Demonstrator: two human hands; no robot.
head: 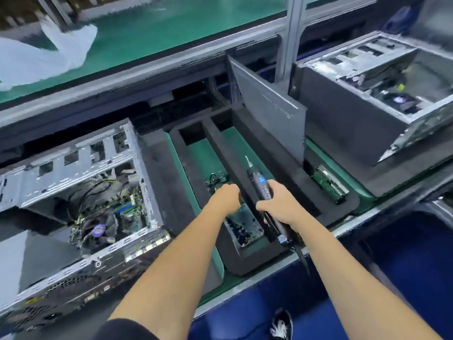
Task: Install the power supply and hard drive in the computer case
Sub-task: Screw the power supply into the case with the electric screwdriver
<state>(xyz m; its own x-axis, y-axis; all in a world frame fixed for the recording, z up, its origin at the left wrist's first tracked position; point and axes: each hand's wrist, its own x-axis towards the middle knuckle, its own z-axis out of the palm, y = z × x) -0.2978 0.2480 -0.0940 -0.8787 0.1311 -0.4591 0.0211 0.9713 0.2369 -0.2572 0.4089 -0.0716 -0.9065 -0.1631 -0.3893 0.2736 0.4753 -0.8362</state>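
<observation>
Your right hand (pixel 279 204) has its grip closed around the electric screwdriver (pixel 264 190); your left hand (pixel 226 198) is curled over the foam tray (pixel 235 263), though I cannot tell if it holds anything. The hard drive (pixel 329 184) lies in the tray's right pocket, well apart from the open computer case (pixel 81 192). It looks rigid and fragile, so take it by the side edges, not the circuit board.

The open computer case (pixel 81 192) lies on its side at the left, a bare-metal frame with its motherboard and round CPU fan facing up and the perforated rear panel toward the near edge. The power supply (pixel 245 228), a small grey metal box, sits in the near end of a slot in the black foam tray just right of the case. The hard drive (pixel 329 184), green circuit board uppermost, lies further right in another recess of the same foam, tilted slightly.
</observation>
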